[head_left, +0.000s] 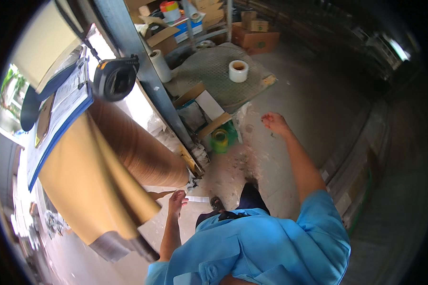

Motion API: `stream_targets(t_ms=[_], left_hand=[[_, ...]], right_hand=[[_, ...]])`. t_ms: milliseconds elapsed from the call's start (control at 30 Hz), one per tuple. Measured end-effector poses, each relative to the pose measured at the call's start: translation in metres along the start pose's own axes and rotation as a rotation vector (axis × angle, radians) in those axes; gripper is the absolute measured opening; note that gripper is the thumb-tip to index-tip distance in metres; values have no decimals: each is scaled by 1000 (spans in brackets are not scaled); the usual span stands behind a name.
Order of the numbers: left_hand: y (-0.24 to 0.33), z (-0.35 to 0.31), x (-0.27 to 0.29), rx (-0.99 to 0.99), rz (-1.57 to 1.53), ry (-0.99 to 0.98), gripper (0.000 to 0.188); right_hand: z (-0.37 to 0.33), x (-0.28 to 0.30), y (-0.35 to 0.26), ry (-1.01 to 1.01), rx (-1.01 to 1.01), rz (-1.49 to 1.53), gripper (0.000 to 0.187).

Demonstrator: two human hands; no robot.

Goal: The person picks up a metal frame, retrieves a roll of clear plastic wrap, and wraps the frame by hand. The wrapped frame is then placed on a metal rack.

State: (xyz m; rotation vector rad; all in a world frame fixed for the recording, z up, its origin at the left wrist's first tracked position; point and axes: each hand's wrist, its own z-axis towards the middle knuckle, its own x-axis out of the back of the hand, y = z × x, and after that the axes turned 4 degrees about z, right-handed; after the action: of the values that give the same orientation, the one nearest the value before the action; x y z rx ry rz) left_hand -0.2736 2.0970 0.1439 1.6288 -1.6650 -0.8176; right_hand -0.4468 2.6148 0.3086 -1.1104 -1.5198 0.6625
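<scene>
My left hand [177,201] is low in the picture, close to the end of a big brown paper roll [138,147], and pinches a small white strip [197,199] that sticks out to the right. A sheet of tan paper [88,185] hangs from the roll beside that hand. My right hand [274,122] is stretched out over the concrete floor, fingers loosely curled, holding nothing. I wear a blue shirt [266,247].
A grey steel post [142,71] rises beside the roll. A clipboard with papers [62,109] and a black tape dispenser [114,78] hang at the upper left. A white tape roll [238,71] lies on a mesh platform [209,71]; a green reel [219,140] and cardboard boxes [254,40] stand nearby.
</scene>
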Motion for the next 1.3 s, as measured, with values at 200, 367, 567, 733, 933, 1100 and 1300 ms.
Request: stream_targets(t_ms=[200,367,567,733,933,1100,1300], left_hand=[[-52,-24,-36,241,-154,433,29],[-118,-131,-143,681,-429,938,28],[-78,-196,-285,820,-448,797,29],[-47,-173,-318,752,-398,775,28],[-45,-157,-299,505,-336,847,30],[-69,-167,-287,423,-300,838,32],[-150,-241,-272,288,-290,892,31]], right_hand=[[197,4,-31,-30,269,-626,40],[331,0,-52,-57,394,-998,62],[405,-18,-42,-192,303,-1174,57],[423,-21,-29,-127,309,-1189,41],[390,15,8,-134,434,-892,50],[292,19,65,-455,320,-470,41],[103,-108,105,-929,303,-491,39]])
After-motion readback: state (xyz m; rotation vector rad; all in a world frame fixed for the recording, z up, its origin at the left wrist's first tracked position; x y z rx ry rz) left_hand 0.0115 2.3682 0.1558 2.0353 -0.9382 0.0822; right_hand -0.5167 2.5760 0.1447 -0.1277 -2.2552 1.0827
